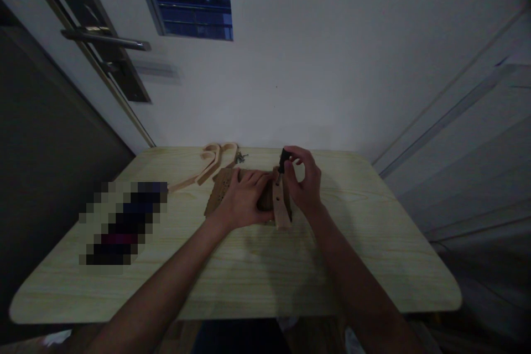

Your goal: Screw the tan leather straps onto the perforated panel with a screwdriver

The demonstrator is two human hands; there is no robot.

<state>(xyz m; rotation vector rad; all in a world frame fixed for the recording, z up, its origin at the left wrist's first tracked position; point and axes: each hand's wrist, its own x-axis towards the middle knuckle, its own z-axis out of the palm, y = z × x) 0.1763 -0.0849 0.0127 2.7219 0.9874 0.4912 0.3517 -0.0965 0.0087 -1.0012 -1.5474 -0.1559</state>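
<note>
A brown board with a scalloped, cut-out edge lies on the table. Across its right end runs a pale wooden strip with a dark hole in it. My left hand holds the board down, its thumb and fingers spread apart and reaching to the strip. Between the fingertips and thumb of my right hand is a short screwdriver with a black handle. It stands nearly upright, its shaft pointing down at the strip's far part. Whether the tip sits in a screw is too small to tell.
Pale curved wooden pieces lie at the table's back left, beside a small pile of screws. A pixelated dark object is on the left. Behind the light wooden table stands a white door with a metal handle.
</note>
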